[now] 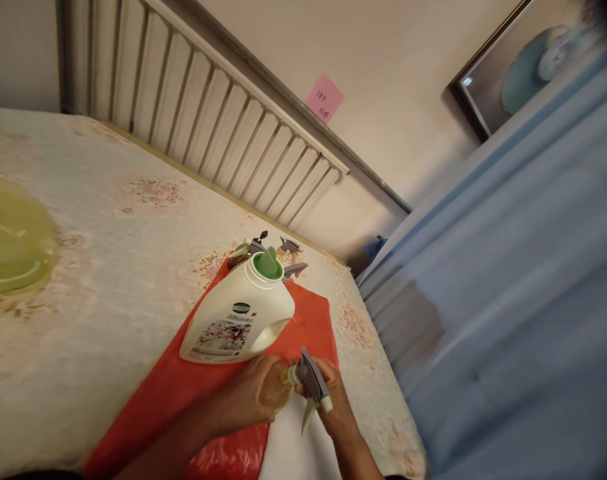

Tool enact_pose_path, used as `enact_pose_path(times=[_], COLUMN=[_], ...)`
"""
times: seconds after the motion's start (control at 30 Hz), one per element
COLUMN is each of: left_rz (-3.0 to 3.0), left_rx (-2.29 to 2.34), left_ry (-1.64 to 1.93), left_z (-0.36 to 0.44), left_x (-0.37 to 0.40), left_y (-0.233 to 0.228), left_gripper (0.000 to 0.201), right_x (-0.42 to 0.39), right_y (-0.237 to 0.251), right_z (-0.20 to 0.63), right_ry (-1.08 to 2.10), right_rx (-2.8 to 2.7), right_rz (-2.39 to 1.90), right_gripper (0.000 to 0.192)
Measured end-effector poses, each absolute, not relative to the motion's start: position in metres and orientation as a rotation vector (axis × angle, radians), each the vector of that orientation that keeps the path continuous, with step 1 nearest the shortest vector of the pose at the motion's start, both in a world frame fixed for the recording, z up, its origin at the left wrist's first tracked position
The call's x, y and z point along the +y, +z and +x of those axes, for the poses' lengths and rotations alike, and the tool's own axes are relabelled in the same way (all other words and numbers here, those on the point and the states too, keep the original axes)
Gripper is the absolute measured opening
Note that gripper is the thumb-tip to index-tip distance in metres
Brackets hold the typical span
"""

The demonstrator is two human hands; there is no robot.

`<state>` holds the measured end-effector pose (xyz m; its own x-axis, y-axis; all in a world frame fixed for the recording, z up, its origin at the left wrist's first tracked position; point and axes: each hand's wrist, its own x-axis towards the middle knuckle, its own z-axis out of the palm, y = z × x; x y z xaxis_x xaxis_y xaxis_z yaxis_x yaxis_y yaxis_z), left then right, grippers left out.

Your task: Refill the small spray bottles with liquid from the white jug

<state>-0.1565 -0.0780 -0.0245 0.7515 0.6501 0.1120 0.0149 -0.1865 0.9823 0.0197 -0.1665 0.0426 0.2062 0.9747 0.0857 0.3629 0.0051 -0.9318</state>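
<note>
A flower-patterned table (108,267) is spreading up and left of both hands, and a red plastic sheet (183,387) is lying on it beneath them. Just beyond the hands, a large white jug (238,320) with a green spout is standing uncapped, loose spray triggers (278,253) lying farther off behind it.

The left hand (248,397) is wrapping closed around a small clear spray bottle (276,390), holding it tilted so its long axis is running toward the right hand. The right hand (336,400) is closing its fingers on the grey trigger head (310,383), which is sitting at the bottle's neck, between the two hands. Both hands are equally close; how tightly the head is seated cannot be told.
</note>
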Motion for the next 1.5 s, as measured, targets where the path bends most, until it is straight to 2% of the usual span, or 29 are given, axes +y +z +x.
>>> enact_pose_path(times=[0.33, 0.47, 0.73, 0.87, 1.03, 1.2, 1.33, 1.4, 1.5], left_rz=[1.71, 1.699, 1.703, 1.729, 1.799, 1.779, 1.744, 1.756, 1.753], left_rx=[0.585, 0.581, 0.539, 0.561, 0.546, 0.539, 0.518, 0.508, 0.541], left_ry=[0.608, 0.586, 0.626, 0.65, 0.605, 0.597, 0.596, 0.603, 0.62], left_z=[-0.154, -0.155, -0.156, -0.157, -0.161, -0.162, -0.16, -0.157, -0.151], left_x=[-0.076, -0.076, -0.078, -0.08, -0.079, -0.079, -0.079, -0.078, -0.078], left_y=[-0.029, -0.033, -0.019, -0.015, -0.017, -0.01, -0.015, -0.023, -0.034], left_gripper=[0.07, 0.078, 0.058, 0.039, 0.057, 0.044, 0.047, 0.054, 0.083], right_x=[-0.164, -0.161, -0.159, -0.159, -0.158, -0.158, -0.156, -0.154, -0.152], right_y=[0.057, 0.068, 0.072, 0.057, 0.032, 0.023, 0.024, 0.024, 0.024], right_z=[0.015, 0.006, -0.01, -0.015, -0.018, -0.02, -0.022, -0.023, -0.026], right_ry=[0.813, 0.768, 0.63, 0.54, 0.428, 0.422, 0.43, 0.412, 0.369], right_rx=[-1.423, -1.464, -1.399, -1.249, -1.096, -1.039, -1.02, -1.005, -0.983], right_rz=[-1.599, -1.612, -1.687, -1.718, -1.754, -1.709, -1.707, -1.718, -1.729], right_gripper=[0.028, 0.018, 0.004, 0.01, 0.019, 0.021, 0.018, 0.019, 0.02])
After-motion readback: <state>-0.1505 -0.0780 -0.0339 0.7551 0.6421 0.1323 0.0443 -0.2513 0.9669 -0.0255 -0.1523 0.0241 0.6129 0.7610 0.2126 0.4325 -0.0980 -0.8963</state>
